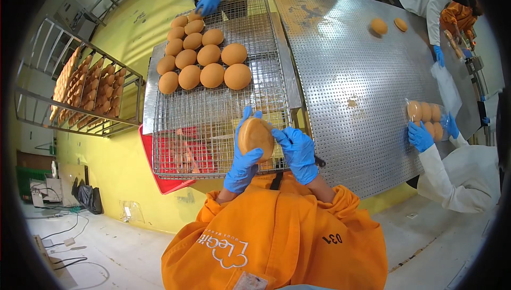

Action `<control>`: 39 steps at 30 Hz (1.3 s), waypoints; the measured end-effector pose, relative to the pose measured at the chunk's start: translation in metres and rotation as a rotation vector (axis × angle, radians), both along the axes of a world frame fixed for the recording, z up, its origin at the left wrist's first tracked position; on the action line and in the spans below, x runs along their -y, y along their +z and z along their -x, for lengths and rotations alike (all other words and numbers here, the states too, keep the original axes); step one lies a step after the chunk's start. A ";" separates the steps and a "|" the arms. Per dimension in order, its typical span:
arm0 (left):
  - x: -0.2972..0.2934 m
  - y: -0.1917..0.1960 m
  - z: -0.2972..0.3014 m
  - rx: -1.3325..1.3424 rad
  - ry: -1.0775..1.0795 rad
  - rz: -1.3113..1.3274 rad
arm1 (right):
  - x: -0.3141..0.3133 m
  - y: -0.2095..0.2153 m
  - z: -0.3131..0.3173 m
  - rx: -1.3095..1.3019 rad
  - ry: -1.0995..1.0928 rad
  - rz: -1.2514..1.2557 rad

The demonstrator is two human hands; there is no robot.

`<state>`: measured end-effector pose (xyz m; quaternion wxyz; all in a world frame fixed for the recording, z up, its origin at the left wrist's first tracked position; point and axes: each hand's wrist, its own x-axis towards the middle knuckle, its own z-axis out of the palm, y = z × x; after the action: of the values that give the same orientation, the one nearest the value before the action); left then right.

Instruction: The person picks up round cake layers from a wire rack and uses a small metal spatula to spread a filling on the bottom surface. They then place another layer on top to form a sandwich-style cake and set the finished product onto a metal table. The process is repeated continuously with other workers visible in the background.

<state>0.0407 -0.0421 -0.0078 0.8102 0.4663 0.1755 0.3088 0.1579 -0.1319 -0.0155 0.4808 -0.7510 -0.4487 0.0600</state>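
Observation:
A round golden-brown bun [256, 140] stands tilted up in my gloved left hand [246, 165], with the thumb in front and the fingers behind it. My gloved right hand [299, 151] is closed, its fingertips at the bun's right edge. A short dark end [319, 161] sticks out beside the right palm; whether I grip it as a handle is hidden. Both hands are over the near edge of a wire rack [213, 125]. Farther along the rack lie several whole buns [212, 75] in rows.
A perforated metal table [340, 71] stands to the right, with two bun pieces [379, 26] on it. Co-workers' blue-gloved hands [208, 3] reach the far buns; another person holds a bag of buns [425, 117]. A red crate [173, 183] sits below the rack; a trolley [136, 79] with loaded trays stands left.

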 end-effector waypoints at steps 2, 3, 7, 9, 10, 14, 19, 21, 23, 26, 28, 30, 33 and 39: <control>-0.006 -0.020 -0.001 -0.046 0.058 -0.274 | 0.004 0.003 0.012 -0.038 0.023 -0.068; -0.007 -0.028 -0.001 -0.044 0.075 -0.367 | 0.004 0.003 0.019 -0.096 0.030 -0.099; -0.005 -0.001 -0.004 0.176 -0.196 0.206 | 0.007 -0.004 0.008 0.268 0.107 -0.169; -0.012 -0.001 0.001 0.279 -0.431 0.548 | 0.013 0.004 0.006 0.446 0.189 -0.111; -0.010 0.001 0.002 0.245 -0.378 0.472 | 0.011 0.005 0.005 0.367 0.164 -0.142; -0.001 0.011 -0.001 0.102 -0.216 0.245 | 0.005 0.007 0.003 0.242 0.052 -0.148; -0.002 -0.001 -0.001 0.105 -0.186 0.140 | 0.012 0.009 0.006 0.211 0.068 -0.112; -0.004 -0.005 -0.002 0.082 -0.108 0.020 | 0.007 0.010 -0.005 0.014 -0.019 -0.071; -0.007 -0.015 -0.005 0.076 -0.025 -0.112 | 0.009 0.020 0.000 -0.063 0.026 -0.061; -0.008 -0.029 -0.008 -0.007 0.065 -0.294 | 0.008 0.017 0.010 0.002 0.048 -0.118; -0.008 -0.028 -0.006 0.007 0.059 -0.216 | 0.005 0.012 0.002 -0.048 0.025 -0.077; -0.008 -0.009 -0.005 0.121 -0.012 0.048 | 0.002 0.000 -0.010 -0.172 -0.066 0.060; -0.006 0.006 -0.004 0.155 -0.043 0.279 | 0.006 0.000 -0.011 -0.198 -0.154 0.099; -0.006 -0.002 -0.004 0.062 -0.062 0.279 | 0.010 -0.007 -0.017 0.146 0.017 -0.042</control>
<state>0.0445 -0.0363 -0.0102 0.8813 0.3446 0.1771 0.2706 0.1746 -0.1420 -0.0221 0.4621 -0.7392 -0.4900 -0.0004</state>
